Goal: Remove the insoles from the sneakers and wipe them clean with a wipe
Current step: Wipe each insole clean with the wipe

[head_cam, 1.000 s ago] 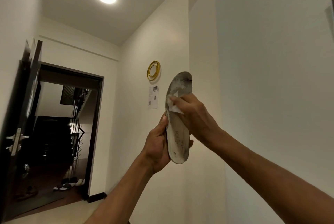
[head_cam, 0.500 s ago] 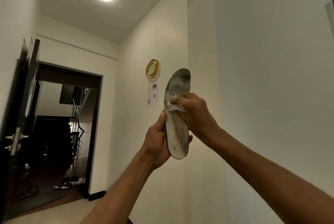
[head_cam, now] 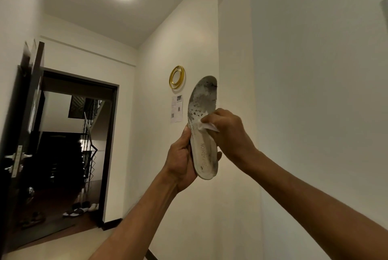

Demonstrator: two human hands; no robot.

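While the left hand [head_cam: 181,161] kept the insole [head_cam: 202,150] upright, fingers curled round its lower end, the right hand [head_cam: 228,131] had slid the wipe [head_cam: 207,126] slightly down from the stained upper part toward the middle. Right fingers curled, pinching the wipe against the insole's face. Dark grime up top remained, so wiping looked unfinished. Insole held aloft, near the right wall [head_cam: 315,91].

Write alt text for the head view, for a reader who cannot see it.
A person's left hand holds a dirty white insole upright, while the right hand presses a white wipe against its middle. Grey stains cover the insole's upper half. Behind are a pale wall with a gold ring and an open doorway.
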